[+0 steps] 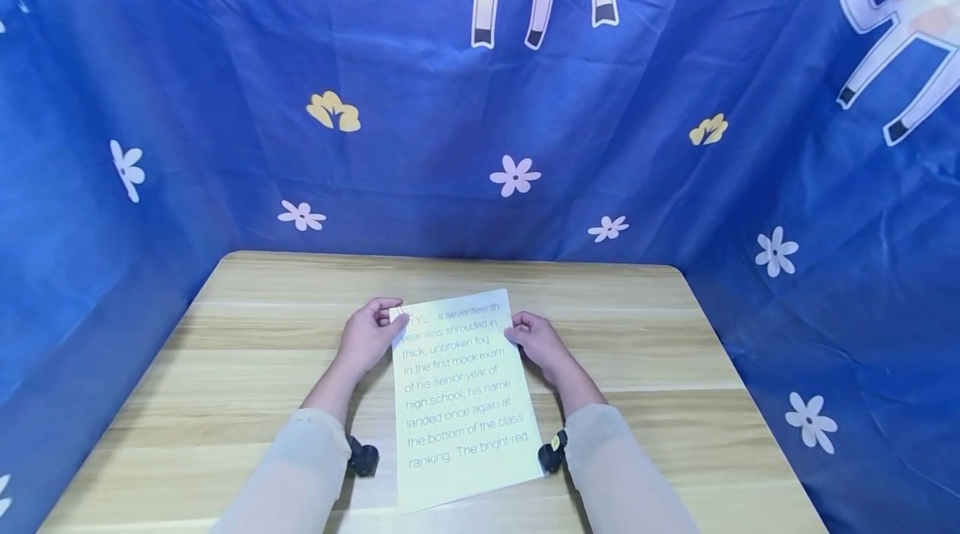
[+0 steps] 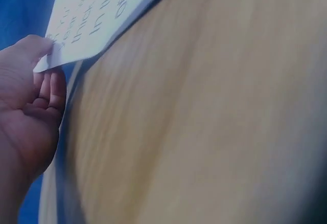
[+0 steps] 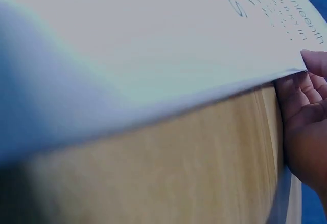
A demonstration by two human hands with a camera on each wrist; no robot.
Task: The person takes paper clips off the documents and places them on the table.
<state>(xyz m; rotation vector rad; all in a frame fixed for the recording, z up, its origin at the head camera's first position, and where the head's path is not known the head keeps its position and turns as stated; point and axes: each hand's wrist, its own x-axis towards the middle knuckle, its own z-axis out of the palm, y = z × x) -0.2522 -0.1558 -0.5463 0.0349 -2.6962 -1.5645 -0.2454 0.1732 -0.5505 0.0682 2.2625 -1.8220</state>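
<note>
A pale yellow sheet of paper (image 1: 461, 396) with printed text is held above the wooden table (image 1: 247, 326), its far end raised. My left hand (image 1: 369, 336) pinches the sheet's far left corner, thumb on top. My right hand (image 1: 534, 340) pinches the right edge near the far corner. In the left wrist view the paper (image 2: 92, 19) sits between thumb and fingers of the left hand (image 2: 30, 106). In the right wrist view the paper (image 3: 153, 45) fills the top, and the right hand (image 3: 306, 111) grips its edge over the table (image 3: 168, 173).
Blue cloth (image 1: 465, 101) with flowers and cartoon animals hangs close behind and on both sides of the table. Small black wrist cameras (image 1: 363, 457) sit on both forearms. Bare wood lies left and right of the sheet.
</note>
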